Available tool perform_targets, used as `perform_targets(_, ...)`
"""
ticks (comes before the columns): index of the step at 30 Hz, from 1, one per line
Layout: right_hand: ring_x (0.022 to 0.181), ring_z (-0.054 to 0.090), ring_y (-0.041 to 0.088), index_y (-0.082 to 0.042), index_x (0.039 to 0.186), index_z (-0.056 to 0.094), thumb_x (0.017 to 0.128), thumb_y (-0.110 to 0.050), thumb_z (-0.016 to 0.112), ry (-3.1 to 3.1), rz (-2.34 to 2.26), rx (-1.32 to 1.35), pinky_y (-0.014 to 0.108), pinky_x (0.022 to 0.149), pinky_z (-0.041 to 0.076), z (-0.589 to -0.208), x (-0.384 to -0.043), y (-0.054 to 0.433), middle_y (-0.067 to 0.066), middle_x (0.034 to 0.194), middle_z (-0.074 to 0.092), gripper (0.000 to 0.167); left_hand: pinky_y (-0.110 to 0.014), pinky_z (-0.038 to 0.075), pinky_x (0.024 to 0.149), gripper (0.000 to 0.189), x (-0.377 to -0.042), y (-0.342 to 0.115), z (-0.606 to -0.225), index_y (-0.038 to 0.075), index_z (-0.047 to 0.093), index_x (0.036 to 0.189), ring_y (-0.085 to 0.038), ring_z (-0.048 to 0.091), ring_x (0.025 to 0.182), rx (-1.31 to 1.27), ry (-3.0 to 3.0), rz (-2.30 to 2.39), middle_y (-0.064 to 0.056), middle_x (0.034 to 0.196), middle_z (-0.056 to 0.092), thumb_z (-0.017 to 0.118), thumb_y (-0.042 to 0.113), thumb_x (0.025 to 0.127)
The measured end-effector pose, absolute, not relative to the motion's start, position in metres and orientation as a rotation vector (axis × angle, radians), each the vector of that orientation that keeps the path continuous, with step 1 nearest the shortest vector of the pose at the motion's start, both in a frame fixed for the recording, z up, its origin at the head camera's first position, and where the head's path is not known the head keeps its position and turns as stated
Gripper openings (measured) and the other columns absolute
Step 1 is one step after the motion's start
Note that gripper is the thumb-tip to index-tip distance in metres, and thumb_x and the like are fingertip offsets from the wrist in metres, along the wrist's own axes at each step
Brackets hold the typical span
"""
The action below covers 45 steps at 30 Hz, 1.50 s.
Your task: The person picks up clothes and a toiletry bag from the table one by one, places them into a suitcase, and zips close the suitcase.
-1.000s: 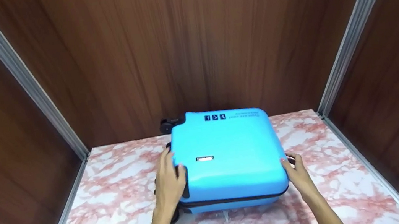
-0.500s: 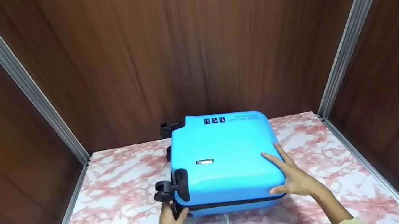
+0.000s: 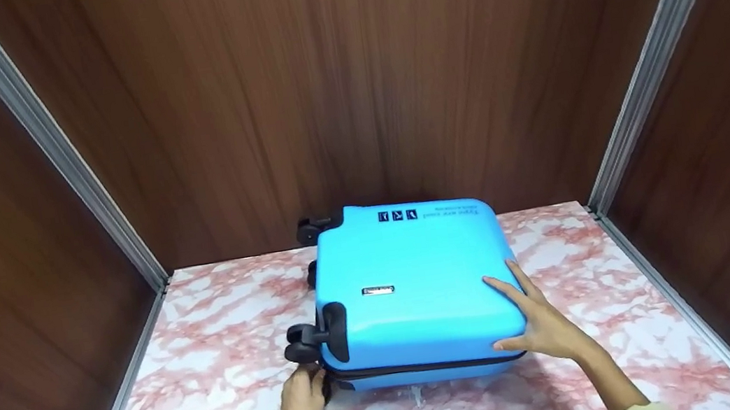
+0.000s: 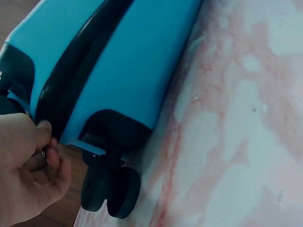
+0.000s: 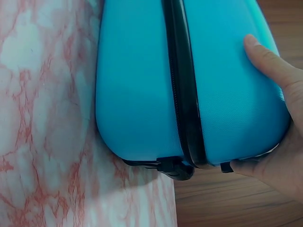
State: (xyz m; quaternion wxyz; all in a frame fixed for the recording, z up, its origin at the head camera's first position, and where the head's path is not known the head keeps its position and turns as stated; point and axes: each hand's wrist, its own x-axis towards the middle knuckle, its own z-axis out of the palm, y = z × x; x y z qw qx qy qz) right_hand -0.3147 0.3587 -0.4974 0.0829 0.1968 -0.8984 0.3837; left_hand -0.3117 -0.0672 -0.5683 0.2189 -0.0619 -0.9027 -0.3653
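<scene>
A bright blue hard-shell suitcase [image 3: 416,269] lies flat, its black wheels [image 3: 302,344] on the left side. A black zipper seam [image 4: 78,61] runs round its edge. My left hand [image 3: 300,400] is low at the near left corner, below a wheel. In the left wrist view, its thumb and fingers pinch a small zipper pull [image 4: 44,152], mostly hidden, at the seam. My right hand [image 3: 547,326] rests spread over the near right corner, thumb on the front face and fingers on the top and side.
The suitcase lies on a pink-and-white marbled surface [image 3: 217,365]. A brown wood-grain panel [image 3: 350,94] stands close behind it. More wooden panels with grey metal corner strips [image 3: 71,166] flank the left and right.
My left hand has moved down from the suitcase's left side to the seam below the wheel and now pinches there. My right hand has shifted from the right edge onto the corner, fingers spread.
</scene>
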Motion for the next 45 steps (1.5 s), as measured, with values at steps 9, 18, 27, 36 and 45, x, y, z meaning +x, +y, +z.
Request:
perform_targets(9, 0.149, 0.006, 0.055, -0.025, 0.156, 0.033, 0.068, -0.040, 0.090, -2.668, 1.148, 0.575, 0.076, 0.098, 0.035, -0.499, -0.316, 0.360, 0.020, 0.167, -0.003, 0.106, -0.050, 0.051, 0.062, 0.006, -0.309, -0.062, -0.564, 0.003, 0.061, 0.087, -0.038, 0.068, 0.071, -0.247, -2.600, -0.756, -0.014, 0.080, 0.065, 0.057, 0.007, 0.090)
perform_targets(18, 0.149, 0.006, 0.055, -0.025, 0.156, 0.033, 0.068, -0.039, 0.091, -2.658, 1.164, 0.576, 0.076, 0.097, 0.037, -0.499, -0.315, 0.358, 0.020, 0.167, -0.003, 0.106, -0.041, 0.051, 0.056, 0.055, -0.312, -0.065, -0.569, 0.007, 0.064, 0.092, -0.023, 0.065, 0.065, -0.204, -2.695, -0.750, -0.004, 0.074, 0.063, 0.076, 0.058, 0.077)
perform_targets(27, 0.149, 0.006, 0.056, -0.023, 0.156, 0.034, 0.067, -0.037, 0.091, -2.644, 1.222, 0.569, 0.076, 0.098, 0.036, -0.500, -0.315, 0.356, 0.019, 0.167, -0.004, 0.106, -0.033, 0.041, 0.047, 0.044, -0.311, -0.062, -0.583, 0.019, 0.053, 0.069, -0.010, 0.045, 0.046, -0.138, -2.530, -0.672, 0.009, 0.056, 0.044, 0.077, 0.055, 0.071)
perform_targets(36, 0.148, 0.009, 0.055, -0.023, 0.155, 0.034, 0.067, -0.035, 0.092, -2.633, 1.237, 0.561, 0.075, 0.098, 0.036, -0.499, -0.315, 0.355, 0.018, 0.167, -0.003, 0.106, -0.036, 0.039, 0.038, 0.039, -0.311, -0.050, -0.596, 0.016, 0.052, 0.058, -0.023, 0.055, 0.043, -0.286, -2.206, -0.461, 0.000, 0.051, 0.052, 0.080, 0.041, 0.069)
perform_targets(45, 0.148, 0.012, 0.055, -0.021, 0.155, 0.035, 0.067, -0.035, 0.091, -2.634, 1.243, 0.556, 0.072, 0.096, 0.039, -0.499, -0.314, 0.355, 0.020, 0.167, -0.002, 0.106, -0.039, 0.040, 0.038, 0.038, -0.306, -0.042, -0.600, 0.012, 0.053, 0.060, -0.026, 0.054, 0.039, -0.282, -2.176, -0.431, -0.003, 0.048, 0.052, 0.082, 0.033, 0.073)
